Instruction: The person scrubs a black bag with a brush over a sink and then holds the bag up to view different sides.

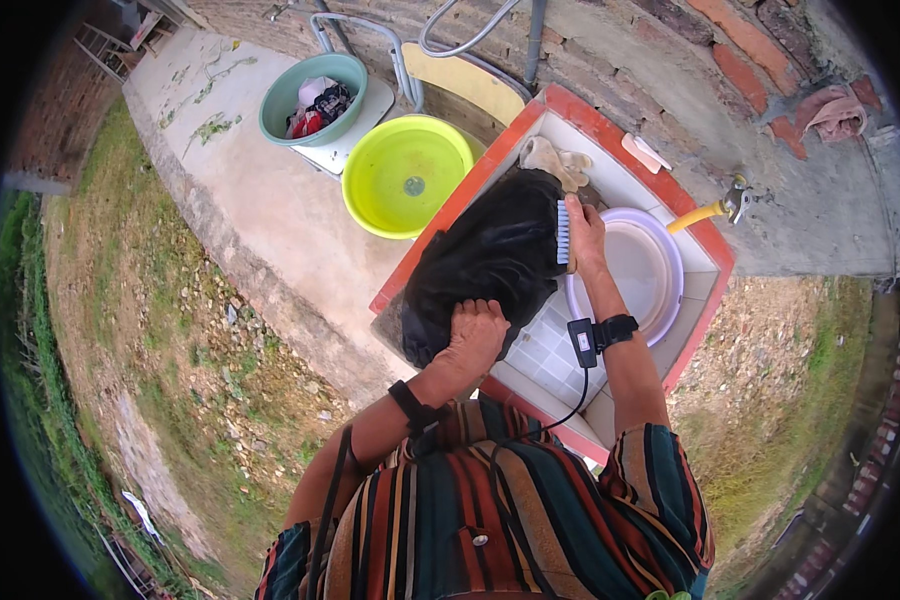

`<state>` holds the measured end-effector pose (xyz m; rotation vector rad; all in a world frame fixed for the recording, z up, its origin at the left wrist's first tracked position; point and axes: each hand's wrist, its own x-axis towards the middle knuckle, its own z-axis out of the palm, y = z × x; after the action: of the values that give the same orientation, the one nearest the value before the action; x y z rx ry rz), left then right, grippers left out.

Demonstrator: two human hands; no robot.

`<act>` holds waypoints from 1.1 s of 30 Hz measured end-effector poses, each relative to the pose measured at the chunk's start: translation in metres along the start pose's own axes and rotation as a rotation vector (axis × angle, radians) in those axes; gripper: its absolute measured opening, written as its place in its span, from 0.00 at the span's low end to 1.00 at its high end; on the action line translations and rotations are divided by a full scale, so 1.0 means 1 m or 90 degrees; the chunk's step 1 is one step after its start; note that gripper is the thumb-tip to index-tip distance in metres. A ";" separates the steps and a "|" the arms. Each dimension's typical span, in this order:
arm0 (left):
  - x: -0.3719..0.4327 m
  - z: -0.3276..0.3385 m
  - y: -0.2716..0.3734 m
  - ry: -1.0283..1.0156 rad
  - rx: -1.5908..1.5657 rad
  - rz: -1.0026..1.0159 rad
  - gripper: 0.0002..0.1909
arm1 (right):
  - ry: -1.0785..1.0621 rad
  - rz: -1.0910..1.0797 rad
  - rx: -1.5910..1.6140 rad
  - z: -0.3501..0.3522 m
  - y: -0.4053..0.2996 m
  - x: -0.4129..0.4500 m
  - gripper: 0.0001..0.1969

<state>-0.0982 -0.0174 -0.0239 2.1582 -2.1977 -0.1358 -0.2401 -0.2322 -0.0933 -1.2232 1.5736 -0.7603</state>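
A dark, wet-looking cloth [495, 240] lies bunched over the left part of a tiled outdoor sink [709, 315] with a red rim. My left hand [480, 330] grips a fold at the cloth's near edge, fingers curled. In my right hand [586, 232] is a scrub brush [563, 232] with pale blue bristles, turned on its side with the bristles towards the cloth's right edge. A lilac basin [641, 277] holding cloudy liquid sits in the sink, partly behind my right forearm. Beige gloves [551, 161] rest at the sink's far corner.
Left of the sink stand a yellow-green basin [407, 176] with water and a teal basin [270, 105] of clothes on a chair. A yellow-handled hammer-like tool [697, 216] projects over the right rim. A white object [645, 153] lies on the far rim, beside a brick wall [645, 75].
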 end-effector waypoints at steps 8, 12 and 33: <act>-0.033 -0.077 -0.041 0.079 -0.814 -0.094 0.09 | 0.098 0.075 0.134 -0.041 0.009 -0.025 0.29; -0.062 -0.088 -0.054 -0.002 -0.624 -0.211 0.06 | 0.127 0.074 0.149 -0.047 -0.005 -0.035 0.29; -0.058 -0.013 -0.043 0.203 -0.150 0.257 0.07 | -0.052 -0.513 -0.574 0.074 0.004 -0.051 0.35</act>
<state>-0.0528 0.0393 -0.0147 1.4672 -2.2382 -0.0255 -0.1712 -0.1762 -0.1062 -2.5972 1.3496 -0.4366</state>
